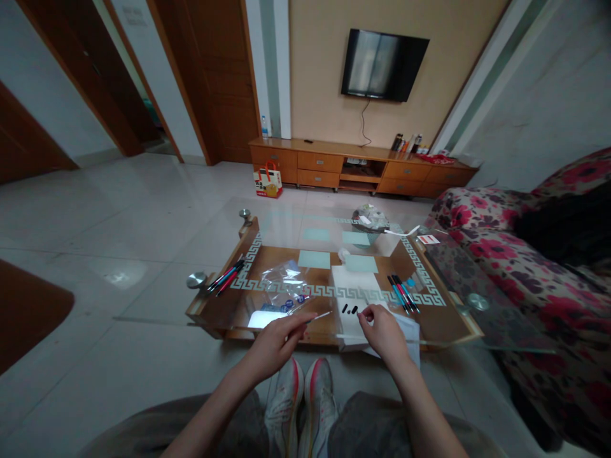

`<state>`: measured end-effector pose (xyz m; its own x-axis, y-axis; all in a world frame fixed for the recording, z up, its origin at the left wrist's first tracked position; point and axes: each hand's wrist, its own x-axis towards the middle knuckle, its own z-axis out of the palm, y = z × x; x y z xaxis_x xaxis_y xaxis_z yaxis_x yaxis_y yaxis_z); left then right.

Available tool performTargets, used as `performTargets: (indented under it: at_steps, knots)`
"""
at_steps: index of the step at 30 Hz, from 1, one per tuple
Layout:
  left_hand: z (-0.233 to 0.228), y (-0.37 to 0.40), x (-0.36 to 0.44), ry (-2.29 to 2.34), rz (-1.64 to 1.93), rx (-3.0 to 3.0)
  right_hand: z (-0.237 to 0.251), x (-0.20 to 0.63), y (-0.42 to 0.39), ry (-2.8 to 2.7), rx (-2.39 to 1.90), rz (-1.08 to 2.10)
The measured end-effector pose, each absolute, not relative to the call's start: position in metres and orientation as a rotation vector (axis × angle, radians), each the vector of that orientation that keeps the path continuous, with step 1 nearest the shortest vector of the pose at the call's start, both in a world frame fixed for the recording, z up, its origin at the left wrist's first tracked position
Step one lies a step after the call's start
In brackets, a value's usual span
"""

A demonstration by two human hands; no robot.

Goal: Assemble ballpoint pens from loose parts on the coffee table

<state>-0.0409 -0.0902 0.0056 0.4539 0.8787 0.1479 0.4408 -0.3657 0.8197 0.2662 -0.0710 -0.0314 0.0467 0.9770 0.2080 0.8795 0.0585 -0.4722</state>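
Note:
My left hand [286,334] is closed in a pinch on a thin pale rod [321,315] that looks like a pen refill, its tip pointing right. Opposite it, my right hand [386,331] has its thumb and fingertips pressed together. Whatever is between those fingertips is too small to make out. Small black pieces [354,310] lie just left of them, on a long white box [351,331] at the near side of the glass table [305,219]. White paper [409,331] shows beneath my right wrist. Several pens [403,294] lie to the right, in black, blue and red.
More pens [226,277] lie at the table's left side. Clear plastic bags [284,283] are left of the box, and another bag [371,217] sits at the far edge. A floral sofa [515,254] borders the right. Beyond the table stands a low TV cabinet [329,166].

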Motion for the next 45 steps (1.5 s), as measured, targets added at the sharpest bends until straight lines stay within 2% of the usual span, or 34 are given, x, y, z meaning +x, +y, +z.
performTargets:
  at_steps: [7, 13, 17, 32, 45]
  knots:
    - [0.005, -0.091, -0.042, 1.097, 0.745, 2.026, -0.002, 0.260, -0.072, -1.597, -1.715, 0.254]
    - [0.007, -0.091, -0.041, 1.046, 0.689, 2.112, 0.018, 0.233, -0.082, -1.624, -1.364, 0.879]
    - [0.011, -0.092, -0.040, 1.013, 0.626, 2.160, 0.017, 0.224, -0.088, -1.703, -1.316, 1.071]
    - [0.006, -0.092, -0.040, 1.050, 0.633, 2.147, 0.012, 0.226, -0.082, -1.520, -1.302, 1.020]
    - [0.010, -0.093, -0.037, 1.012, 0.631, 2.107, -0.006, 0.181, -0.096, -1.352, -1.187, 1.137]
